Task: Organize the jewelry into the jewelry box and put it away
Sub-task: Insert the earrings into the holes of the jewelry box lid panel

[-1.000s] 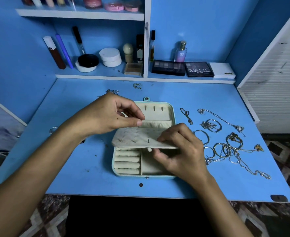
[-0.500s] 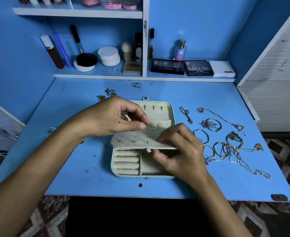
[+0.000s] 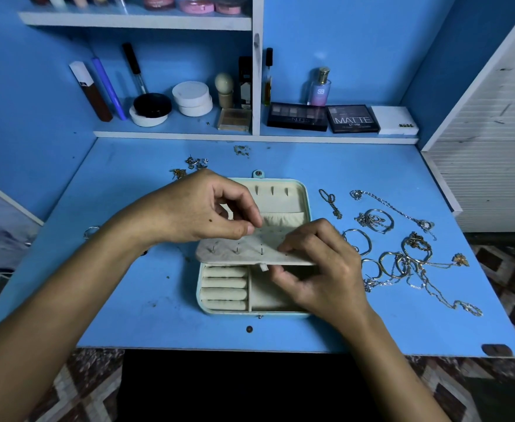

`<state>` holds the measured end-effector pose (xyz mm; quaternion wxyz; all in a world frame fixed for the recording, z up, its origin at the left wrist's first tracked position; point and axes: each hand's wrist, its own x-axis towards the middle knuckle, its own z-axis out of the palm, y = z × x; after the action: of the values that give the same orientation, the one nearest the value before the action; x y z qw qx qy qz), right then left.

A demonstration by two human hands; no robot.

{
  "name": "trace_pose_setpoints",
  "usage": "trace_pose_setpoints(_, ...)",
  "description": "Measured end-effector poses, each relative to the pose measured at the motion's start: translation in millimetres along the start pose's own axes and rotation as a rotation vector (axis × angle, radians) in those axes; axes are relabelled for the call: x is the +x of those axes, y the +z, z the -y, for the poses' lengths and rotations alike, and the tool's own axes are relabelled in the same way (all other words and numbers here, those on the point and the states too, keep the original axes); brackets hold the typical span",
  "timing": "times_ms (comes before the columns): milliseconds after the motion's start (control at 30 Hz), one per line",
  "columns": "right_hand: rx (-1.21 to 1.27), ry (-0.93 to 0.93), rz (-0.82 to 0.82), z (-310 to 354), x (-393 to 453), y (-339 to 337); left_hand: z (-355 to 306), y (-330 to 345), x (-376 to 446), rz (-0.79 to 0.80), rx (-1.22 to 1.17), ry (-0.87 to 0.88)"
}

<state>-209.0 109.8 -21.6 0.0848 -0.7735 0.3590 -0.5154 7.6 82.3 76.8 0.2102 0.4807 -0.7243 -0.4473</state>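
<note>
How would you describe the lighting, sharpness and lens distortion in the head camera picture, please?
Head view: dim, bluish light; the pale cream earring panel and silver chains stay fairly sharp; wide-angle lens bows the blue desk's front edge; forearms loom large at the bottom corners.

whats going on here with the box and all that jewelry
A person is working at a blue desk over an open pale mint jewelry box. The right hand pinches the near edge of the box's cream earring panel, which has three stud posts poking through it. The left hand pinches something small at the panel's top, too small to identify. A tangle of silver bangles and chains lies loose to the right, and small earrings sit behind the box.
</note>
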Motion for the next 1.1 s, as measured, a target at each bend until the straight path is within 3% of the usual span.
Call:
trace_pose_setpoints(567,-0.010,-0.004,0.002,0,0,0,-11,-2,3,0.176,0.106,-0.015)
trace_pose_setpoints(1100,-0.010,0.006,0.000,1,0,-1,-15,3,8,0.218,0.210,0.026)
